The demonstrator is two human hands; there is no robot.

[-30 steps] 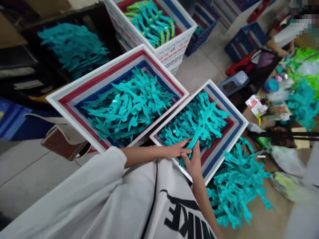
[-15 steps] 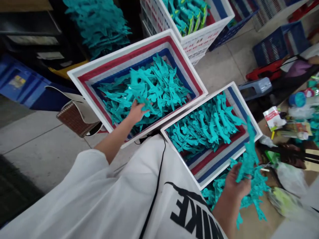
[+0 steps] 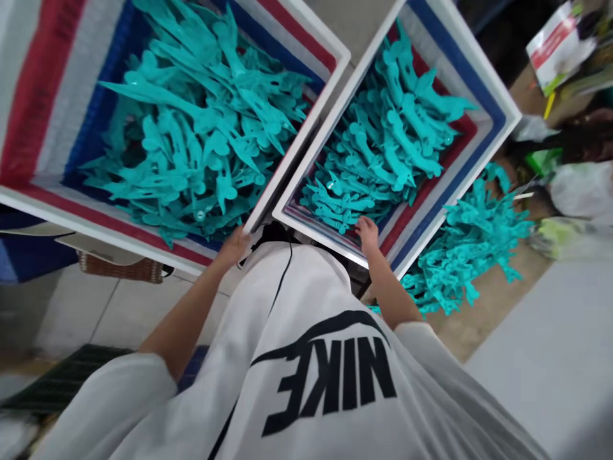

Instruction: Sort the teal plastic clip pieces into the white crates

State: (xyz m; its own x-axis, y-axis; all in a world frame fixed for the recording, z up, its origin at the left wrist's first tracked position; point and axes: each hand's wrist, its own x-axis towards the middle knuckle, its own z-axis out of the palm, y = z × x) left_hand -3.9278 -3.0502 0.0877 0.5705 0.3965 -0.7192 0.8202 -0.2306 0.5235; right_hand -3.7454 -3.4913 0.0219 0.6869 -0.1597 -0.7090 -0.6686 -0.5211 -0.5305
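Observation:
My left hand [image 3: 234,247] is closed on the near corner of the left crate [image 3: 158,252], a white-rimmed crate with red, white and blue striped walls. Inside that crate lies a heap of teal flat plastic pieces [image 3: 211,134] with pointed ends. My right hand [image 3: 368,234] reaches over the near rim of the right crate [image 3: 330,246], its fingers curled together beside the teal pieces [image 3: 345,204] stacked there. What the right fingers hold, if anything, is too small to make out.
A loose pile of teal pieces [image 3: 469,249] lies on the brown surface to the right of the crates. Beyond it are plastic bags [image 3: 577,191] and a red-and-white packet [image 3: 555,48]. A woven brown item [image 3: 119,267] is below the left crate.
The view has moved closer to the crates. My left hand left the teal pieces for the crate's corner. My right hand let go of its teal piece and moved left into the right crate.

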